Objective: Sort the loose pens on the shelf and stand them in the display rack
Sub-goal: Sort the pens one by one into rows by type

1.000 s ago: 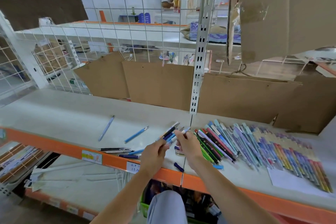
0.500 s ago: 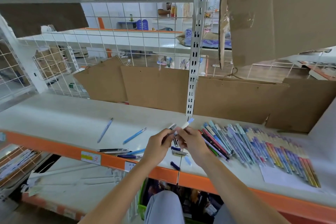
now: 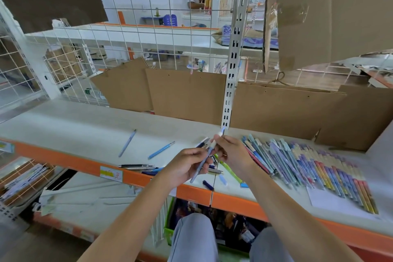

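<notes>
Bare shelf lies open toward nine and eleven o'clock. At three o'clock a dense row of pens blocks the surface. Cardboard sheets and a slotted upright close off twelve o'clock.

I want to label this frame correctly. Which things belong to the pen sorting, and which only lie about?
Job: left hand and right hand holding pens; loose pens on shelf; row of pens.

Lying about: cardboard, paper sheet, price label.
</notes>
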